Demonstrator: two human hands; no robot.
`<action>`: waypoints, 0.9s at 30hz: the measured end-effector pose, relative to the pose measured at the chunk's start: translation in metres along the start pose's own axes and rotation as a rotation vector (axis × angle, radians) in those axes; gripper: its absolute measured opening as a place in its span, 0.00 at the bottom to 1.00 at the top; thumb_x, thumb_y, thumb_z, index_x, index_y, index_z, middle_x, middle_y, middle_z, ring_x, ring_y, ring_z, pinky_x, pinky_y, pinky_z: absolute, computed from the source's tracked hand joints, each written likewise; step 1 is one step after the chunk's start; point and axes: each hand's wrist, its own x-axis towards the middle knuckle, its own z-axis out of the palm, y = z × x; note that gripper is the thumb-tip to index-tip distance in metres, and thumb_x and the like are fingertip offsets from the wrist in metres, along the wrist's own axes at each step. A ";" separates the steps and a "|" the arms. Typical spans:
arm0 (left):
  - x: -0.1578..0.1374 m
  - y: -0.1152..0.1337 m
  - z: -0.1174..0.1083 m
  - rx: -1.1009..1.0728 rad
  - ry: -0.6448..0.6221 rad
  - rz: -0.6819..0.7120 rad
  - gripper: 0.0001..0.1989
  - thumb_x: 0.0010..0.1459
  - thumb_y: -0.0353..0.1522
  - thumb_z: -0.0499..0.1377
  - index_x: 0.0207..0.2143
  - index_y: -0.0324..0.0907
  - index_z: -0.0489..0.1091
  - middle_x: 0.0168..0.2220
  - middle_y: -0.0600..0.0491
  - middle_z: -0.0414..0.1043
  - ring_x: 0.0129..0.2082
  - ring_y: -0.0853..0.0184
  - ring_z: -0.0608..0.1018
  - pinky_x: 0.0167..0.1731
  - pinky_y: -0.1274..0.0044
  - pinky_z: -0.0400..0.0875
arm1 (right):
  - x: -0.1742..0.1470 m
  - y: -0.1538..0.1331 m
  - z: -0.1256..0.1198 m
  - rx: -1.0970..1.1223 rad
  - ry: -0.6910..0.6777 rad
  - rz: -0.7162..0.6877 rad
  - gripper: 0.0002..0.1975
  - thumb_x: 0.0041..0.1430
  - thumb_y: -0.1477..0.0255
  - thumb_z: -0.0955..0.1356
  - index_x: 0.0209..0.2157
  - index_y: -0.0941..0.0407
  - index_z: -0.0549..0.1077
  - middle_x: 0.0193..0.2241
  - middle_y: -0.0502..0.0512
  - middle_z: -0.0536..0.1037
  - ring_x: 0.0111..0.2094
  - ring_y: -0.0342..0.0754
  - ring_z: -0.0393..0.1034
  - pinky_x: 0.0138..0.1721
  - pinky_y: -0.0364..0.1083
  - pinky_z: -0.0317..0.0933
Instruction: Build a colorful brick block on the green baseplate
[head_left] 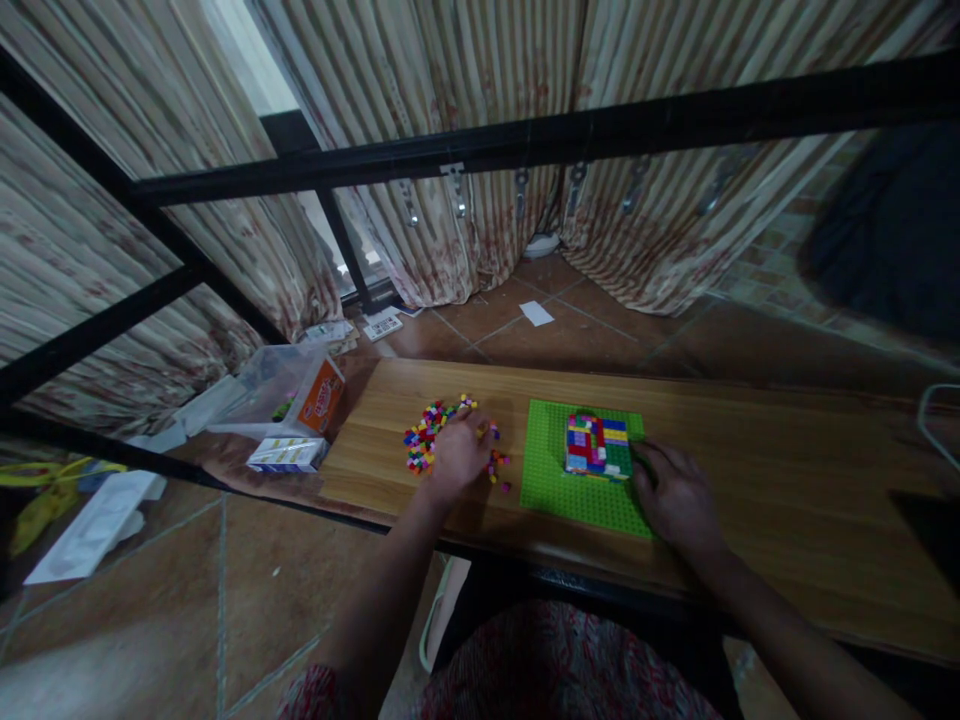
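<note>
Over a loose pile of small coloured toy bricks [424,437] is my left hand [457,455], its fingers bent together and pointing down at the pile's right side. Whatever its fingertips hold is too small to make out. A green studded baseplate [547,480] lies to the right of the pile. On it stands a low, block-shaped build of multicoloured bricks [598,447], with an opening among the bricks on top. My right hand [679,495] rests at the baseplate's right edge, close beside the build. Its thumb and forefinger are apart, with nothing visible between them.
The wooden tabletop [787,500] extends to the right. At its left end are a clear plastic bin [262,385], an orange box [321,395] and a small white box [286,455]. A black metal bar [480,145] crosses in front of the curtains [465,80].
</note>
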 end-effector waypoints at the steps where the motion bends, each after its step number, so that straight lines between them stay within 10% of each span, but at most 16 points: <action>1: 0.004 0.004 0.002 0.012 0.000 0.034 0.10 0.60 0.32 0.54 0.41 0.43 0.73 0.44 0.49 0.75 0.44 0.65 0.75 0.47 0.75 0.68 | 0.000 0.000 0.000 -0.001 -0.003 -0.002 0.18 0.64 0.65 0.60 0.50 0.55 0.72 0.48 0.61 0.74 0.49 0.55 0.66 0.51 0.55 0.61; 13: 0.006 0.007 0.009 0.142 -0.045 0.157 0.08 0.57 0.30 0.55 0.30 0.40 0.74 0.36 0.47 0.75 0.43 0.61 0.73 0.49 0.69 0.66 | -0.002 0.004 0.004 -0.006 0.027 -0.031 0.19 0.64 0.64 0.60 0.50 0.56 0.71 0.48 0.62 0.74 0.48 0.56 0.67 0.50 0.56 0.62; 22: 0.047 -0.021 -0.006 0.124 0.015 -0.107 0.17 0.60 0.30 0.52 0.50 0.39 0.70 0.48 0.45 0.74 0.50 0.61 0.72 0.55 0.71 0.62 | -0.002 0.007 0.006 -0.012 0.018 -0.028 0.19 0.63 0.64 0.60 0.51 0.55 0.71 0.47 0.61 0.74 0.48 0.56 0.67 0.50 0.56 0.62; 27: 0.071 -0.031 -0.002 0.115 -0.124 -0.126 0.14 0.58 0.26 0.53 0.42 0.40 0.75 0.41 0.45 0.77 0.44 0.63 0.77 0.48 0.75 0.68 | -0.002 0.007 0.007 -0.022 0.021 -0.034 0.19 0.63 0.64 0.60 0.51 0.55 0.71 0.47 0.61 0.74 0.48 0.56 0.67 0.50 0.57 0.62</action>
